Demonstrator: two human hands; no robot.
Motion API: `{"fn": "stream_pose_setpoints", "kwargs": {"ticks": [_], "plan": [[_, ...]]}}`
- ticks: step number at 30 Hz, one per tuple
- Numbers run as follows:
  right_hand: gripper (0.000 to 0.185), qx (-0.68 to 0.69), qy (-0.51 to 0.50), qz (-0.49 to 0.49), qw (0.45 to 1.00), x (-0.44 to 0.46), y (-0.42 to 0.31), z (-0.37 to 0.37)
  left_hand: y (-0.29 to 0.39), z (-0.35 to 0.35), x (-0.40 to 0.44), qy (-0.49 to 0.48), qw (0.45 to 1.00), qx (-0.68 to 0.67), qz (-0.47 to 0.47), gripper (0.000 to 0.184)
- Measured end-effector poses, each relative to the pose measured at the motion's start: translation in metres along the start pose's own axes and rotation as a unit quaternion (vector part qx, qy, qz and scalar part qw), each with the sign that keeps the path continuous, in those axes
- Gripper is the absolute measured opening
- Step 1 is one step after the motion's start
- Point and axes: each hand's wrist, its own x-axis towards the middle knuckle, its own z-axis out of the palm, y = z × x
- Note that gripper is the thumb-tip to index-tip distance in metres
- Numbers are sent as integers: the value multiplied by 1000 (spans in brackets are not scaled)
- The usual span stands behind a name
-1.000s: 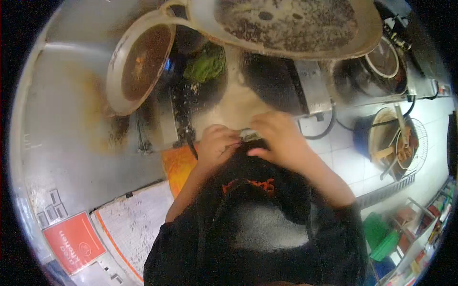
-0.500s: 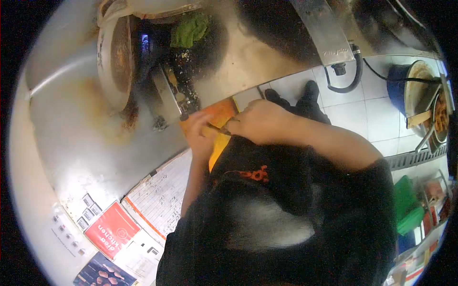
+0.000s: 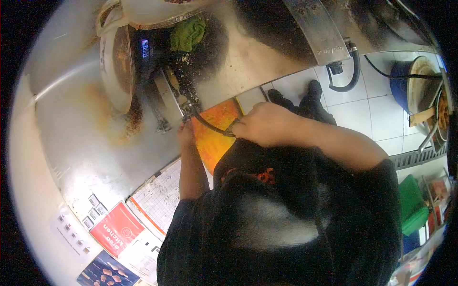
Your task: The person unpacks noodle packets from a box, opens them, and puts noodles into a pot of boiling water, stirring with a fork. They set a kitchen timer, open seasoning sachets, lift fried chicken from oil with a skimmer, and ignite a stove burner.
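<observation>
My right hand (image 3: 265, 123) is closed around a black hose (image 3: 209, 125), which curves away to the metal fitting (image 3: 186, 108) at the end of a burner's steel bar (image 3: 168, 94). Just below that fitting, at the counter's front edge, my left hand (image 3: 186, 133) has its fingers drawn together. What they hold, if anything, is too small and partly hidden to name. An orange-yellow panel (image 3: 217, 133) shows behind the hose, between my two hands.
A green cloth (image 3: 188, 34) lies by the burner on the stained steel counter (image 3: 90, 143). Another burner bar (image 3: 317, 35) with a hose is to the right. Printed sheets (image 3: 160, 195) and a red kitchen sign (image 3: 117, 229) are lower left. A blue bucket (image 3: 400, 86) stands at far right.
My left hand has moved left from over the hose to just under the fitting, its fingers now drawn together. More of the hose shows. My right hand keeps its grip.
</observation>
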Motion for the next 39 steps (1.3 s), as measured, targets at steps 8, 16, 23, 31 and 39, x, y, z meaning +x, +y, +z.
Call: {"fn": "stream_pose_setpoints", "kwargs": {"ticks": [8, 16, 23, 31, 39], "plan": [[13, 3, 3, 0, 1000, -4, 0, -2, -9, 9, 9, 72, 993, -88, -10, 21], [13, 0, -7, -1, 1000, -7, -2, -6, -12, 14, 5, 122, 988, -87, 38, 33], [19, 17, 21, -8, 1000, -12, -4, -6, -13, 12, 21, 124, 987, -65, 76, 28], [12, -51, 3, -12, 999, -21, -13, -7, 4, 29, -7, 256, 943, 206, 61, 25], [14, -85, 27, 20, 996, -22, -37, -1, -14, 25, 12, 158, 972, 155, 82, 23]]}}
